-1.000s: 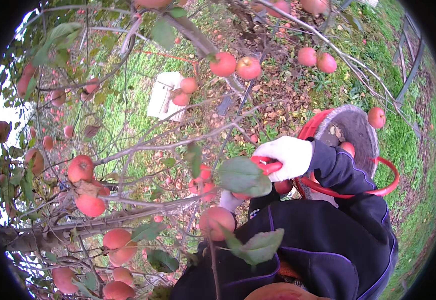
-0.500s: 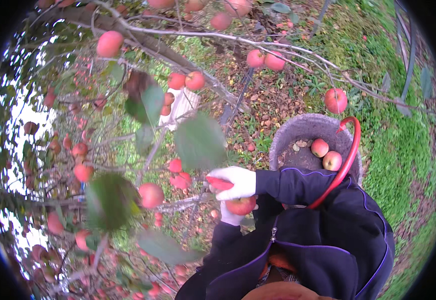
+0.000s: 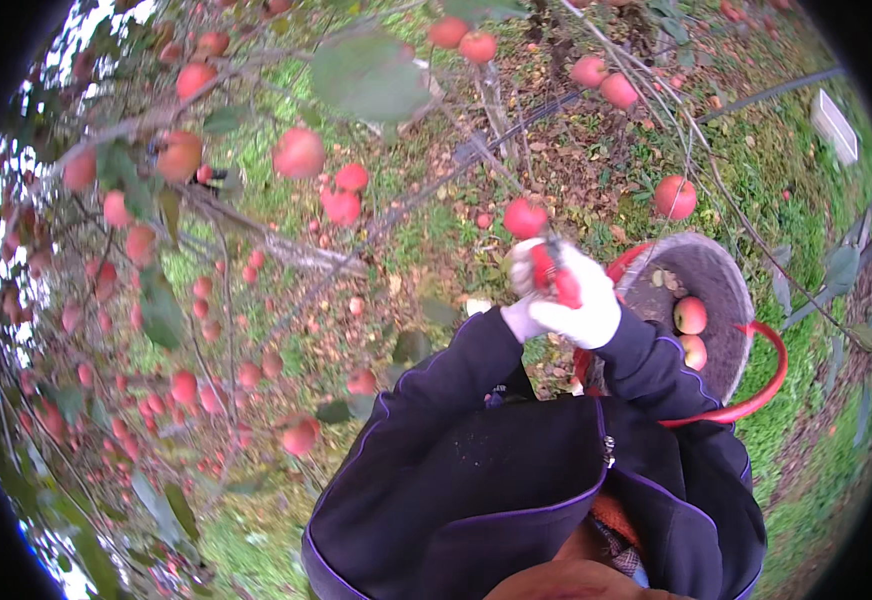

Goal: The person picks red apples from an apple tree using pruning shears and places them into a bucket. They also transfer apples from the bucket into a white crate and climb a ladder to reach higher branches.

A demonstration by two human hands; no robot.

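My right hand (image 3: pixel 584 305), in a white glove, is shut on red-handled shears (image 3: pixel 556 275) whose tip points up at a red apple (image 3: pixel 526 217) hanging on a thin branch. My left hand (image 3: pixel 519 300), also in a white glove, sits just behind the right one, with its fingers reaching up under that apple. It is mostly hidden, so its grip is unclear. Both dark sleeves come up from the lower edge. A grey bucket (image 3: pixel 726 290) with a red handle (image 3: pixel 771 385) hangs at my right side and holds two apples (image 3: pixel 691 316).
Branches with several red apples (image 3: pixel 299 152) fill the left and top of the view. More apples hang to the right (image 3: pixel 677 196). Below are grass and fallen leaves, a dark hose or pipe (image 3: pixel 756 92) and a white box (image 3: pixel 833 125).
My hands have risen from chest height to the hanging apple. The apple under my glove half a second ago is gone from the hands. The view has swung toward the bucket side.
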